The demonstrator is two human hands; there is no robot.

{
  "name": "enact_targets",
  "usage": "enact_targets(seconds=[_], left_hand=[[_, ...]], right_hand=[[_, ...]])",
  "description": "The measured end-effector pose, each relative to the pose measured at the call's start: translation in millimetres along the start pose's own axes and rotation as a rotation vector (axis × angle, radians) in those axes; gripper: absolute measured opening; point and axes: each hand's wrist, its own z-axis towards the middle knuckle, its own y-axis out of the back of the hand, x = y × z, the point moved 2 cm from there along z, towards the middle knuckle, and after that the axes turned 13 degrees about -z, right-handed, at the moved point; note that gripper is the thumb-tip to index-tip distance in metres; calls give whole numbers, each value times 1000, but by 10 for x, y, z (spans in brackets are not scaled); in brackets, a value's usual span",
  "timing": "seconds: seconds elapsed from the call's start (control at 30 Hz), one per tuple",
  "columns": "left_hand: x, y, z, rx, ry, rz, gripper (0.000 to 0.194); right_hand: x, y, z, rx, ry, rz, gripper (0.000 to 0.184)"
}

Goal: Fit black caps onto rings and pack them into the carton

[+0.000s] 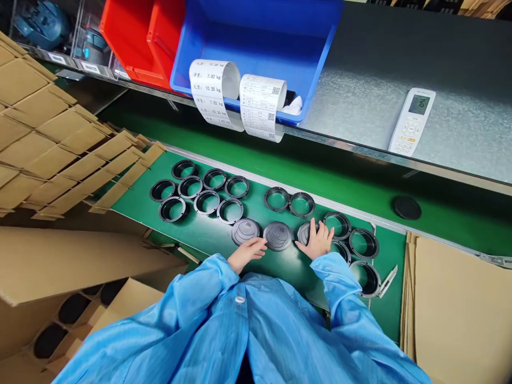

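"At the middle of the green table, what lies between the hands?"

"A middle disc point(277, 236), black and round, with a left disc point(245, 231) at its nine o'clock and a right disc point(304, 232) at its three."

"And the hands?"

"The right hand point(318, 242) is open, fingers spread over the right disc, covering part of it. The left hand point(248, 253) has its fingers together, tips at the middle disc's left edge; whether it grasps anything, I can't tell."

"What's around them?"

"From the middle disc, a group of black rings point(191, 178) at ten o'clock, two touching rings point(276, 190) at one, the blue bin point(264, 32) near twelve, the remote control point(413, 121) at two, and a knife point(388, 281) towards four, just beside a ring."
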Motion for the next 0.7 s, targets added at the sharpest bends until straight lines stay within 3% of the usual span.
enact_targets(seconds=[0.07,0.17,0.23,0.33,0.5,0.7], left_hand=[[41,-53,131,56,-173,212,59],[114,-131,317,289,-434,675,62],[190,-88,408,359,-488,925,69],[301,86,470,357,-457,1143,74],[356,358,449,303,-476,1354,76],[332,521,490,196,-645,1581,66]], right_hand=[[97,-47,-41,3,-16,9,109],[287,-71,-138,10,-5,24,98],[389,-52,-189,34,10,32,86],[469,80,-154,44,4,62,74],[514,322,106,-66,-78,90,78],[765,41,43,93,-39,63,64]])
